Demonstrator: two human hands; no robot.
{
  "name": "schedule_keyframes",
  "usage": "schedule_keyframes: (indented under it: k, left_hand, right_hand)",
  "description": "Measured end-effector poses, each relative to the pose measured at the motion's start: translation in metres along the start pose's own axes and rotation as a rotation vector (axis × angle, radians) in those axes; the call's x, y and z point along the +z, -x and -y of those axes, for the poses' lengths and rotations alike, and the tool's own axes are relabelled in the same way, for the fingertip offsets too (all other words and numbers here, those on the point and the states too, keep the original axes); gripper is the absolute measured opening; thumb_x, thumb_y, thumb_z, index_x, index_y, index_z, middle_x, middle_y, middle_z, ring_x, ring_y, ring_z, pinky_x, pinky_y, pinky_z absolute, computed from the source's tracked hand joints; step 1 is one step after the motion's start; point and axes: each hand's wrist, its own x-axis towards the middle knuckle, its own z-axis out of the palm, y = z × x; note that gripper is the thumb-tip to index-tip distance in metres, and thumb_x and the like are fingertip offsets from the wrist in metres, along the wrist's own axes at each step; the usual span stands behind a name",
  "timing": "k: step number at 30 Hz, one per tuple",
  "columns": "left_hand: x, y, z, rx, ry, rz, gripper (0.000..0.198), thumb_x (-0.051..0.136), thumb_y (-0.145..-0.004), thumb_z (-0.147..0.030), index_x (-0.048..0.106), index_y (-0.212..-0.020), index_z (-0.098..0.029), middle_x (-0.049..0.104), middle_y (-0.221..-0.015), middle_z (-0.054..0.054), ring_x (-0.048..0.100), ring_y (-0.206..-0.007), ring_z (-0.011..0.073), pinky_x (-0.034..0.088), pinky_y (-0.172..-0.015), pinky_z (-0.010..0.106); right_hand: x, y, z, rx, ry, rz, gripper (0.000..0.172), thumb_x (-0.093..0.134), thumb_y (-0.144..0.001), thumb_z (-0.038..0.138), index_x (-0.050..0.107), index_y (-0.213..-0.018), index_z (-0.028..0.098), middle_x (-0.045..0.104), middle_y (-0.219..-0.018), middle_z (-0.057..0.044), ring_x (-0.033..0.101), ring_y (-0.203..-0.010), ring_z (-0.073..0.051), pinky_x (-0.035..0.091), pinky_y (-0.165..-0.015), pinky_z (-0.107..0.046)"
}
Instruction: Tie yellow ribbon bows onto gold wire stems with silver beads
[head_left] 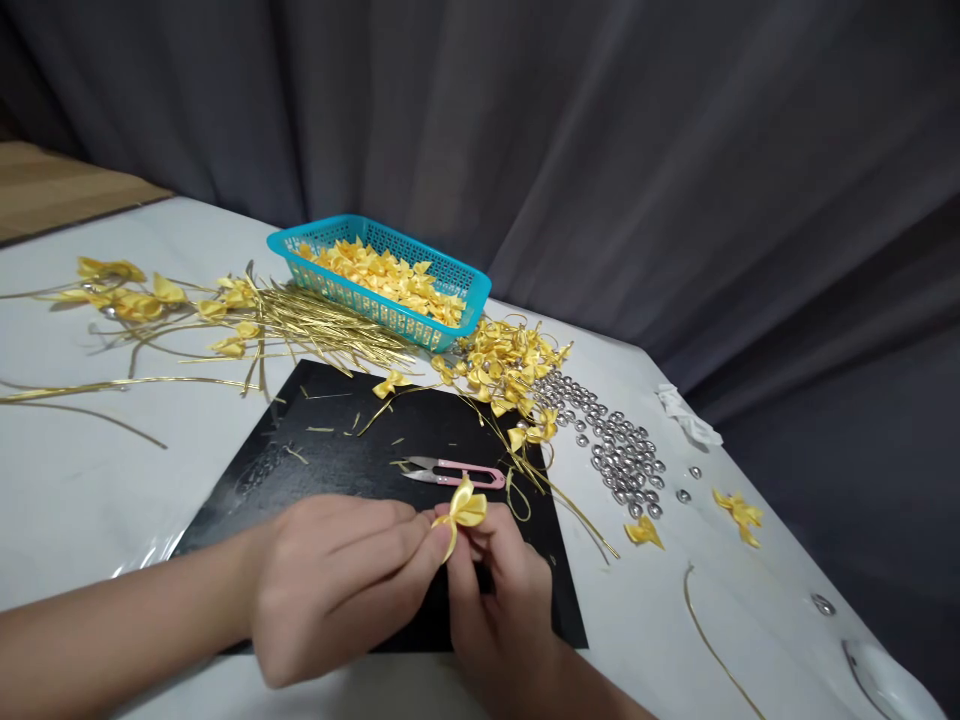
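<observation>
A small yellow ribbon bow (465, 508) is pinched between the fingertips of both hands above a black mat (337, 460). My left hand (337, 580) comes in from the left, fingers closed on the bow. My right hand (499, 600) grips it from below. Pink thread snips (457, 472) lie on the mat just beyond the bow.
A teal basket (465, 285) full of yellow bows stands at the back. Gold wire ties (315, 325) and loose bows (120, 295) spread to the left. A pile of bows (510, 365) and several silver beads (619, 450) lie right of the mat. A dark curtain hangs behind.
</observation>
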Motion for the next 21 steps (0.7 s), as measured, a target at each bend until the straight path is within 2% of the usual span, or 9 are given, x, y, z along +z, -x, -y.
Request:
schedule_keyframes:
  k: [2,6,10,13,15,18,21]
  left_hand:
    - [0.000,0.000,0.000,0.044,-0.071,0.002,0.033,0.039,-0.097,-0.028,0.067,-0.115,-0.031,0.078,-0.091,0.000,0.072,-0.080,0.0156,0.054,-0.078,0.018]
    - [0.000,-0.003,0.001,0.258,-0.159,-0.020,0.037,0.037,-0.095,-0.015,0.056,-0.126,-0.023,0.076,-0.094,0.003,0.070,-0.080,0.0143,0.054,-0.080,0.019]
    - [-0.002,-0.006,-0.001,0.392,-0.237,0.029,0.035,0.037,-0.090,-0.009,0.064,-0.111,-0.014,0.075,-0.084,0.006,0.069,-0.076,0.0148,0.054,-0.081,0.019]
    - [-0.003,-0.010,-0.002,0.370,-0.199,-0.010,0.027,0.043,-0.090,-0.009,0.066,-0.105,-0.014,0.075,-0.081,0.005,0.069,-0.073,0.0135,0.054,-0.080,0.017]
    - [-0.002,-0.012,-0.002,0.329,-0.102,-0.071,0.024,0.041,-0.095,-0.016,0.064,-0.101,-0.017,0.075,-0.079,0.003,0.069,-0.071,0.0112,0.053,-0.080,0.014]
    - [-0.001,-0.014,-0.003,0.285,0.026,-0.144,0.031,0.031,-0.100,-0.024,0.062,-0.099,-0.020,0.075,-0.084,0.000,0.069,-0.079,0.0083,0.048,-0.088,0.010]
    - [-0.001,-0.016,-0.006,0.261,-0.012,-0.189,0.030,0.032,-0.100,-0.023,0.063,-0.099,-0.022,0.076,-0.087,-0.002,0.068,-0.084,0.0065,0.044,-0.093,0.008]
  right_hand:
    - [-0.001,0.000,-0.001,-0.015,0.003,0.009,0.014,0.042,-0.087,0.008,0.048,-0.085,0.021,0.060,-0.066,0.003,0.061,-0.055,-0.008,0.051,-0.058,-0.015]
    - [-0.004,0.000,-0.002,-0.046,-0.003,0.027,0.016,0.042,-0.087,0.007,0.049,-0.088,0.022,0.063,-0.071,0.003,0.063,-0.060,-0.008,0.049,-0.059,-0.015]
    - [-0.006,-0.001,-0.002,-0.085,0.010,0.071,0.023,0.042,-0.085,0.006,0.050,-0.098,0.023,0.068,-0.079,0.003,0.066,-0.065,-0.010,0.050,-0.061,-0.017]
    - [-0.007,-0.002,-0.002,-0.093,-0.035,0.067,0.027,0.043,-0.085,0.005,0.050,-0.103,0.024,0.069,-0.083,0.001,0.066,-0.066,-0.011,0.050,-0.060,-0.018]
    - [-0.008,-0.002,-0.002,-0.097,-0.089,0.067,0.031,0.043,-0.085,0.005,0.050,-0.107,0.026,0.069,-0.085,0.000,0.066,-0.066,-0.011,0.052,-0.063,-0.019]
    - [-0.008,-0.002,-0.002,-0.066,-0.164,0.062,0.036,0.044,-0.087,0.005,0.052,-0.113,0.029,0.068,-0.082,0.002,0.057,-0.050,-0.007,0.054,-0.066,-0.021]
    - [-0.008,0.000,-0.003,-0.018,-0.224,0.073,0.037,0.044,-0.089,0.006,0.052,-0.116,0.030,0.063,-0.073,0.004,0.045,-0.039,-0.005,0.049,-0.049,-0.017]
